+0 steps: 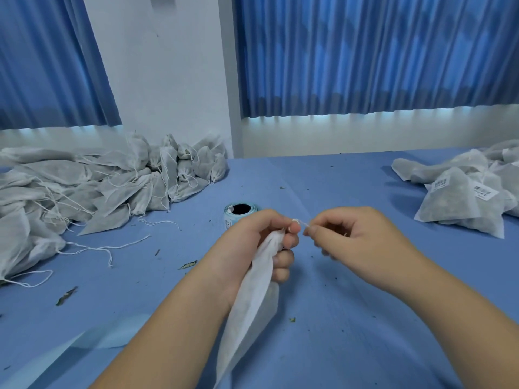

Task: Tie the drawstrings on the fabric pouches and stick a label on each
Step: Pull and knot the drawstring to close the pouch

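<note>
Pouch held at centre frame, drawstring pinched taut

Left hand [252, 242] fingers curl round the neck of the pouch [252, 304], body hanging toward lower centre; right hand [351, 240] fingers pinch the drawstring [300, 222] just beside it; label roll [241, 210] on the desk [337, 332] behind the left hand; pouch pile [98, 186] left, labelled pouches [463, 197] right edge.

Both forearms angle in from the near edge, left hand [252, 242] curled round the pouch [247, 318] neck, right hand [354, 237] pinching the drawstring [300, 222], fingertips close together.
</note>
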Demonstrator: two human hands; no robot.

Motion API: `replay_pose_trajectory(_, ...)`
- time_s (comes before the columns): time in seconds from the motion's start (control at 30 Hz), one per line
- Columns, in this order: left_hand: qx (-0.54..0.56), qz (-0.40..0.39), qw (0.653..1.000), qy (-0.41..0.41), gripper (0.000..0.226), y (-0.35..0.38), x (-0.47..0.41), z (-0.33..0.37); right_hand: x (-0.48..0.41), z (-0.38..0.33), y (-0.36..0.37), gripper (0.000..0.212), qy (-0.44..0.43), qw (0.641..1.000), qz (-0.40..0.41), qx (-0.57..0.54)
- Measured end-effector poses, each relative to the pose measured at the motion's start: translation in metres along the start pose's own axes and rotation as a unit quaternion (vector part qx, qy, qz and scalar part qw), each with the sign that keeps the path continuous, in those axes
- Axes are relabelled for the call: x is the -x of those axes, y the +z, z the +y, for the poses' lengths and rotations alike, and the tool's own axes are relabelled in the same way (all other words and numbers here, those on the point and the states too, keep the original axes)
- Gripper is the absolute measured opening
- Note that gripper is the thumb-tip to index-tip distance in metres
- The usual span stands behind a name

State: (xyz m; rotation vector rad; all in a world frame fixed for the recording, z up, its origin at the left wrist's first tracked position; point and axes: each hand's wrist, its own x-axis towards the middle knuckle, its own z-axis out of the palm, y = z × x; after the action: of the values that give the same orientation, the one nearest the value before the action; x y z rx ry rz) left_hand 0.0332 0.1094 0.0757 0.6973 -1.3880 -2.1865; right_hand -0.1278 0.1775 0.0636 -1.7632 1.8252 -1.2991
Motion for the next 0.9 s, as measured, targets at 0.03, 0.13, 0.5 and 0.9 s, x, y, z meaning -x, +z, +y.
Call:
replay_pose_trajectory(0.03,0.005,-0.003,1.000,-0.002,0.012,-0.001,-0.001,0.000,-0.001,0.000,-0.001,0.014,-0.014,0.999,0.023,0.033)
replay_pose_trajectory(0.13,-0.005,-0.005,1.000,-0.001,0.010,-0.004,-0.002,-0.002,-0.002,-0.003,-0.005,0.014,-0.039,0.994,0.080,0.061)
replay_pose_trajectory(0.5,-0.071,-0.023,0.997,0.025,0.008,-0.001,-0.004,-0.007,0.004,-0.014,-0.007,0.011,0.028,0.992,-0.044,-0.119)
replay_pose_trajectory(0.9,-0.182,0.009,0.981,0.066,0.009,0.003,0.003,-0.006,0.004,-0.012,-0.007,0.013,0.034,0.989,-0.086,-0.119)
